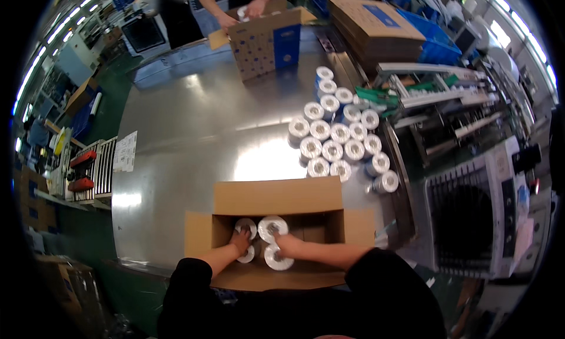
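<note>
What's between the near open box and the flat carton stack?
In the head view, a cluster of white rolls on the metal table fills much of the stretch from near box to carton stack.

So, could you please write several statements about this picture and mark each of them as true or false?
1. The left hand and right hand touch white rolls inside the near box. True.
2. The near box is closed. False: its flaps are spread open.
3. A co-worker's hands are at the far box. True.
4. The far box stands on the floor. False: it stands on the metal table.
</note>
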The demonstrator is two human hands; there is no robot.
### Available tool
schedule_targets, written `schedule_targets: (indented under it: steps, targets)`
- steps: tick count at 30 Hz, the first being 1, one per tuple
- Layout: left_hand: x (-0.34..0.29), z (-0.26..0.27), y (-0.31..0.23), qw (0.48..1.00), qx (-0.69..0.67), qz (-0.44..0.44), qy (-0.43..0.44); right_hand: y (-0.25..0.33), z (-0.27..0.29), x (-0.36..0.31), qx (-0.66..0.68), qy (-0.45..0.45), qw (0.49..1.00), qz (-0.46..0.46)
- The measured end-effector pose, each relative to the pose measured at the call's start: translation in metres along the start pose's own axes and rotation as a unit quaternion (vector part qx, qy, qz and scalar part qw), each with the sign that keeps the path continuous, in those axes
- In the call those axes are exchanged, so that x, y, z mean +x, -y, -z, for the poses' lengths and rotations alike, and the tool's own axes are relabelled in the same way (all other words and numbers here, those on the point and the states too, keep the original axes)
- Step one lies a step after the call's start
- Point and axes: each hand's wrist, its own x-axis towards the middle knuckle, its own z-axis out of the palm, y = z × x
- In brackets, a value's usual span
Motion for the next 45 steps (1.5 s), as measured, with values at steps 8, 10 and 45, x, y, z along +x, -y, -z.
schedule_targets:
  steps: [8,10,45]
  targets:
    - [-0.058,0.19,0.031,0.924,-0.357,-0.137,0.028,0.026,-0.054,0.058,-0.07,0.178,0.977,0.091]
    - [-0.047,0.267,0.042,0.839,-0.526,-0.136,-0.032,0.043,0.025,0.015,0.025,0.128,0.981,0.146]
    - [-0.057,0.282,0.07,0.507,-0.842,-0.154,-0.104,-0.142,0.261,-0.193,0.262,-0.564,0.77,-0.14]
